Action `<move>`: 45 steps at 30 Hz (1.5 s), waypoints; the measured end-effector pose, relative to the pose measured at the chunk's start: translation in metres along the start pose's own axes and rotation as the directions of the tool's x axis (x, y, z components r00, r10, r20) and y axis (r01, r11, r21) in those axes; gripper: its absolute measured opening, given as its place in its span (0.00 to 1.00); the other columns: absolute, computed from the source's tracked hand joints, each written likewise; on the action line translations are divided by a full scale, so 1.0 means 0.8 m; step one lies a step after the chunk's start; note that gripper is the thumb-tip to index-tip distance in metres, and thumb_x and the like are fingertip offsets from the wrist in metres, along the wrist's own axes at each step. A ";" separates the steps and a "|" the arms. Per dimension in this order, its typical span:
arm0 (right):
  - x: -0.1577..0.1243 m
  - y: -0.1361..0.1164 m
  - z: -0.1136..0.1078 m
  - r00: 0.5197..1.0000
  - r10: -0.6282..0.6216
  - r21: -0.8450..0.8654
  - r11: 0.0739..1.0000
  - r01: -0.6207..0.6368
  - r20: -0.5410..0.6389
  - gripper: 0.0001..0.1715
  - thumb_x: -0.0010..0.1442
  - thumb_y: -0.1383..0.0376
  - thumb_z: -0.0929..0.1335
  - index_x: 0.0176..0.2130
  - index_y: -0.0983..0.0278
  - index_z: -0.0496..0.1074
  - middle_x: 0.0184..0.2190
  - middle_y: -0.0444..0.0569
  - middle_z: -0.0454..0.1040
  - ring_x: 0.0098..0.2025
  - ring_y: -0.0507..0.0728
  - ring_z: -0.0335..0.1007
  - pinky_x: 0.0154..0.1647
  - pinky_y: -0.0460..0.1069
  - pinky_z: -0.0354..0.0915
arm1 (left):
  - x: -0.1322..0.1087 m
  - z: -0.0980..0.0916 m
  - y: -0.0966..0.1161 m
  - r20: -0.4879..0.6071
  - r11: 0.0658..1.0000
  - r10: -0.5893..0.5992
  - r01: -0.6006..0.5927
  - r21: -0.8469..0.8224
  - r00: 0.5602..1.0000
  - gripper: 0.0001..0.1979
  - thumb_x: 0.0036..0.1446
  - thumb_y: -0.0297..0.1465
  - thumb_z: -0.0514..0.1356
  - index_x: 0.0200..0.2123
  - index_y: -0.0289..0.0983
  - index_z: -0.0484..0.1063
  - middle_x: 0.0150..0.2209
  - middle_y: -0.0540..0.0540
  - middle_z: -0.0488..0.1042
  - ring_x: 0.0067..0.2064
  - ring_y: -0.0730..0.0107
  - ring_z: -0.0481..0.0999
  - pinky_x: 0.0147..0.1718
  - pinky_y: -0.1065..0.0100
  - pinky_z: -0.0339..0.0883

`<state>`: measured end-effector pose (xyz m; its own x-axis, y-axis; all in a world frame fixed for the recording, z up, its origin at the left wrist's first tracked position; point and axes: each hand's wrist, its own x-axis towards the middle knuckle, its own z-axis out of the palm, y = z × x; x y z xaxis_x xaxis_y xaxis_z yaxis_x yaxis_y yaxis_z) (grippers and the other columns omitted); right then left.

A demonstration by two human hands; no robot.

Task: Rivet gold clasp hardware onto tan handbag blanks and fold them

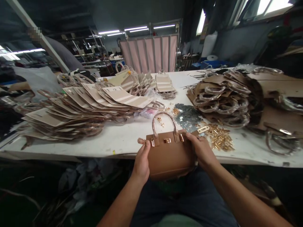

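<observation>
A brown handbag panel (170, 160) with a wrapped, arched handle (165, 114) is held upright at the table's front edge, above my lap. Gold-coloured metal fittings, with a clasp (167, 140) in the middle, sit along its top. My left hand (141, 165) grips the left side, thumb on the front near the upper corner. On the other side my right hand (201, 148) grips the upper right edge, beside a strap end with a gold plate (203, 129). The fingers behind the panel are hidden.
Stacked beige panels (90, 107) with wrapped handles cover the table's left. Brown pieces (220, 94) are piled at the right. Small gold fittings (219, 137) and a heap of dark grey bits (188, 116) lie on the white table (123, 138). A pink-panelled rack (149, 53) stands behind.
</observation>
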<state>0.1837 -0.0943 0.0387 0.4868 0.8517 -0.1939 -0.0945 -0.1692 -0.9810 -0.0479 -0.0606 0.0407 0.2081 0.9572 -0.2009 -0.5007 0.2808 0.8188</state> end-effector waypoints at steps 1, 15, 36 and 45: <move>0.002 0.008 0.001 0.999 0.049 0.058 0.997 -0.050 0.015 0.27 0.55 0.42 0.75 0.33 0.64 0.82 0.32 0.51 0.83 0.34 0.62 0.76 0.33 0.51 0.66 | 0.003 -0.002 -0.006 -0.015 0.999 -0.044 0.043 -0.030 0.999 0.28 0.65 0.48 0.66 0.60 0.36 0.77 0.58 0.37 0.80 0.66 0.46 0.73 0.67 0.51 0.63; 0.001 0.054 -0.011 0.964 0.250 0.199 0.944 -0.263 0.088 0.22 0.55 0.48 0.76 0.36 0.64 0.82 0.36 0.54 0.85 0.40 0.67 0.81 0.42 0.55 0.76 | 0.004 -0.004 -0.028 0.070 0.882 -0.442 0.447 -0.147 0.894 0.30 0.74 0.51 0.50 0.64 0.35 0.72 0.57 0.35 0.80 0.60 0.47 0.79 0.65 0.44 0.66; -0.051 0.026 -0.010 0.967 0.170 0.069 0.980 -0.186 0.189 0.24 0.56 0.48 0.75 0.24 0.62 0.72 0.21 0.42 0.71 0.24 0.53 0.61 0.28 0.49 0.57 | -0.026 -0.063 -0.029 0.304 0.832 -0.478 0.536 -0.144 0.824 0.56 0.46 0.74 0.58 0.62 0.33 0.74 0.58 0.28 0.78 0.69 0.27 0.65 0.65 0.34 0.60; -0.074 0.036 0.009 0.954 0.206 0.030 0.976 -0.218 0.216 0.24 0.56 0.47 0.75 0.25 0.62 0.73 0.23 0.44 0.73 0.26 0.55 0.64 0.29 0.49 0.59 | -0.019 -0.059 -0.029 0.428 0.788 -0.554 0.616 -0.008 0.714 0.34 0.65 0.57 0.58 0.53 0.31 0.80 0.50 0.34 0.83 0.60 0.35 0.77 0.59 0.43 0.67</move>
<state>0.1456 -0.1459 0.0218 0.2574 0.8850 -0.3880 -0.2239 -0.3359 -0.9149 -0.0795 -0.0785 -0.0006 0.7854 0.4982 -0.3673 -0.2727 0.8112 0.5173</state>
